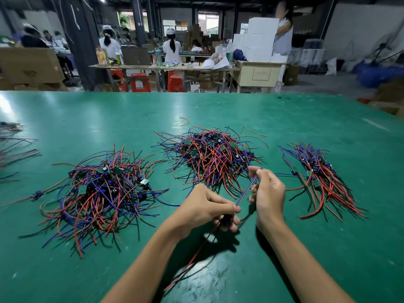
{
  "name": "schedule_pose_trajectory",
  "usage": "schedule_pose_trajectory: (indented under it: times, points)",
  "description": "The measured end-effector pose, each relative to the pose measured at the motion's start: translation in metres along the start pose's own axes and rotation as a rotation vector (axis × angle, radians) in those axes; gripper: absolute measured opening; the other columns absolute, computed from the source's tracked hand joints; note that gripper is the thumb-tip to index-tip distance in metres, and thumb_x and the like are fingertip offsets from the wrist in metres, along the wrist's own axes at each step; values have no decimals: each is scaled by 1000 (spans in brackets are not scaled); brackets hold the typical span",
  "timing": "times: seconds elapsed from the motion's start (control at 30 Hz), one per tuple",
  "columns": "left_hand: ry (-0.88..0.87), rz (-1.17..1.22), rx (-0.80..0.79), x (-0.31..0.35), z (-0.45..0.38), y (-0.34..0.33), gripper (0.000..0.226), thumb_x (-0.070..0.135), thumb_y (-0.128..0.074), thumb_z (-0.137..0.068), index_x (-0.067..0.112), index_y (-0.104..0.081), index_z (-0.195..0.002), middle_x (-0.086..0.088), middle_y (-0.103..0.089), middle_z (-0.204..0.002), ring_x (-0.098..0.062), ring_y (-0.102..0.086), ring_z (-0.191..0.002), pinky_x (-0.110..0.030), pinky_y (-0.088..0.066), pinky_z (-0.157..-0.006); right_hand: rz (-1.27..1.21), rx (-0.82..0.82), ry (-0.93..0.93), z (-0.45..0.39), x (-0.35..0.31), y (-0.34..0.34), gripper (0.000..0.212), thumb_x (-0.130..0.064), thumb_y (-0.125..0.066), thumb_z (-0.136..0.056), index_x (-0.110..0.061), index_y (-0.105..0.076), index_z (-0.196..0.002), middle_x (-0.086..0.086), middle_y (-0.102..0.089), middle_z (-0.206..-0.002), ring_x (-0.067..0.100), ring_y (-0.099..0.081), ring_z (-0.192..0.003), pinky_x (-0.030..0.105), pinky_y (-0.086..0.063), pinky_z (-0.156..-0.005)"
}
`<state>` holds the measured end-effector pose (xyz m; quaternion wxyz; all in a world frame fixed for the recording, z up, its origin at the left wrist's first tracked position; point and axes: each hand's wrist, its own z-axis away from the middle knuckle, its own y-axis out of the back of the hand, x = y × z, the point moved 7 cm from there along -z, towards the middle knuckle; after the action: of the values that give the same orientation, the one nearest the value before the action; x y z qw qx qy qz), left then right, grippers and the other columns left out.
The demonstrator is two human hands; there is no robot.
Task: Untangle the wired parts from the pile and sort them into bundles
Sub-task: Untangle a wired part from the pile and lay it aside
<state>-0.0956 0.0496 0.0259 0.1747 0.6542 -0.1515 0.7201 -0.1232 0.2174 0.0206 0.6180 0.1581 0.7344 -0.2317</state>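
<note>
On the green table (262,248) lie three heaps of small circuit parts with red, blue and black wires: a tangled pile (102,193) at the left, a tangled pile (212,156) in the middle, and a straighter bundle (321,178) at the right. My left hand (207,208) grips one wired part (226,219) just in front of the middle pile; its red and black wires trail toward me. My right hand (269,191) pinches that part's blue wire (247,189), which runs taut between both hands.
More wires (13,147) lie at the table's far left edge. One loose red wire (185,122) lies behind the middle pile. Beyond the table are workbenches, red stools, white boxes and several people working.
</note>
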Motion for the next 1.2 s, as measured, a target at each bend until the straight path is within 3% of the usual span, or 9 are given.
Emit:
schedule_pose_trajectory:
  times: [0.13,0.23,0.33,0.43,0.57,0.8,0.93,1.03,1.2]
  points:
    - [30,56,12,-5,-3,6,16,15,-72,-91,1,-79,-95,-17,-76,-87,-20,-72,-65,-23,-55,-58,67,-8,236,0,-17,6,22,-33,-49,-105,-29,-69,-96,-2,-68,-76,17,-46,-50,33,-39,-48]
    - [31,75,49,-6,-5,16,17,21,-68,-94,10,-80,-99,-13,-77,-92,-20,-72,-66,-24,-57,-58,-169,-394,-85,6,-5,-18,36,-51,-55,-98,-20,-73,-104,1,-70,-76,11,-51,-48,22,-38,-39]
    - [21,89,69,-4,-5,25,18,26,-68,-94,14,-79,-102,-13,-77,-97,-21,-71,-65,-24,-55,-53,25,-655,-35,25,-4,-36,30,-45,-70,-91,-17,-79,-96,4,-71,-77,12,-61,-58,21,-39,-44]
    - [18,97,59,-3,-5,30,26,31,-68,-95,10,-77,-105,-15,-77,-101,-19,-69,-65,-23,-54,-53,122,-538,115,23,-9,-33,24,-36,-67,-95,-17,-79,-87,4,-74,-75,11,-65,-61,19,-43,-49]
    - [-12,37,114,-2,-4,42,20,18,-70,-93,6,-74,-108,-14,-77,-95,-14,-63,-57,-21,-53,-52,-1,-320,39,8,-10,-16,21,-28,-65,-97,-15,-77,-86,7,-75,-72,12,-67,-60,20,-51,-51]
    - [-192,-289,314,12,-2,54,10,18,-73,-92,10,-80,-93,-2,-77,-78,-11,-58,-48,-18,-45,-50,-71,-272,-5,8,-8,-13,18,-20,-62,-99,-11,-76,-92,5,-74,-71,10,-69,-65,18,-55,-57]
    - [-485,-533,489,35,9,52,7,13,-82,-83,17,-82,-89,8,-76,-77,-2,-65,-63,-21,-51,-63,-140,-254,-76,4,-5,-11,18,-17,-57,-102,-7,-72,-102,0,-75,-75,9,-71,-68,16,-55,-60]
    - [-767,-774,575,49,21,41,21,-4,-82,-78,13,-82,-91,2,-76,-84,-14,-70,-73,-32,-57,-66,-284,-266,-187,4,-2,-13,17,-15,-53,-103,-11,-70,-101,-3,-75,-78,8,-74,-74,15,-56,-63]
    - [-887,-878,692,54,30,39,25,-8,-83,-73,11,-82,-89,-3,-77,-84,-21,-73,-71,-38,-60,-61,-377,-261,-244,4,-2,-15,17,-14,-53,-103,-12,-69,-100,0,-75,-81,9,-74,-75,15,-57,-64]
